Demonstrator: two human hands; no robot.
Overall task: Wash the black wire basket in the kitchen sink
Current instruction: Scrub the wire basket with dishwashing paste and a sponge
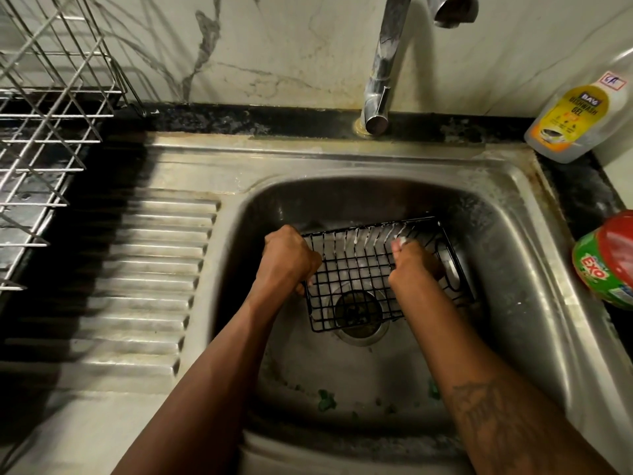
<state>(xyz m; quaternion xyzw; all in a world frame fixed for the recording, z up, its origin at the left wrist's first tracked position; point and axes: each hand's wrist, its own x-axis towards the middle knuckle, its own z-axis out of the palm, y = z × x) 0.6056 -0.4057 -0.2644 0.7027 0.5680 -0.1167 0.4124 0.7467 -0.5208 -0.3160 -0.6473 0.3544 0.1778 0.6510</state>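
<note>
Kitchen corner with a marbled wall and a dark stone desk (579, 197) carrying a steel sink (534, 255), viewed from my head. The sink's ribbed draining board (144, 269) lies to my left, with a steel dish rack (44, 132) beyond it. The tap (383, 63) stands at the back rim, and no water is seen running from it. At the right rim are a bottle of dishwash gel (575, 118) and a red-lidded tub of cleaner (606, 262).

The black wire basket (359, 282) lies in the basin, tilted, directly over the drain (356, 311). My left hand (287, 258) is closed around its left edge and steadies it. My right hand (414, 269) is curled against the wires near the back rail, fingers (399, 248) pinched on something small and pale; I cannot tell whether this is a scrubber or only foam.

White suds cling to the upper wires, so I judge that soaping is under way. The lower grid looks bare. Scrubbing the remainder and rinsing appear to be left. Green scraps (325, 401) lie on the basin floor near me.
</note>
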